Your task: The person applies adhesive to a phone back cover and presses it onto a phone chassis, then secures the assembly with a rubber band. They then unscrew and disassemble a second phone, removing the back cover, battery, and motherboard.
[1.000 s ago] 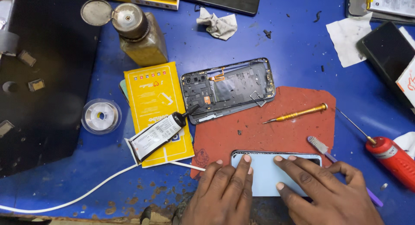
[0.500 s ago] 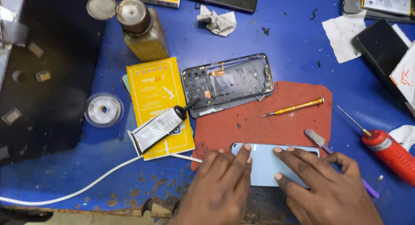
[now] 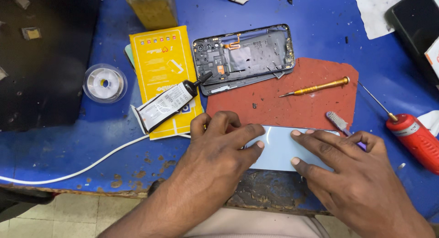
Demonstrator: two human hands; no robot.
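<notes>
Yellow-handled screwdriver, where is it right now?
In the head view, the slim yellow-handled screwdriver lies on the red mat, right of centre, between the opened phone frame and the red-handled tool.

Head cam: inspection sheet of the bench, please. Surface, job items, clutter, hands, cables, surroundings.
Surface: blue bench, chipped front edge; red mat on it.
Job's things: pale blue phone back panel flat at the mat's near edge; opened phone frame beyond.
Clutter: glue tube on yellow packet, yellow screwdriver, toothbrush, red tool, wire spool.
Grippers: left hand and right hand press the panel.
Cables: white cable.
Surroundings: tiled floor.
</notes>
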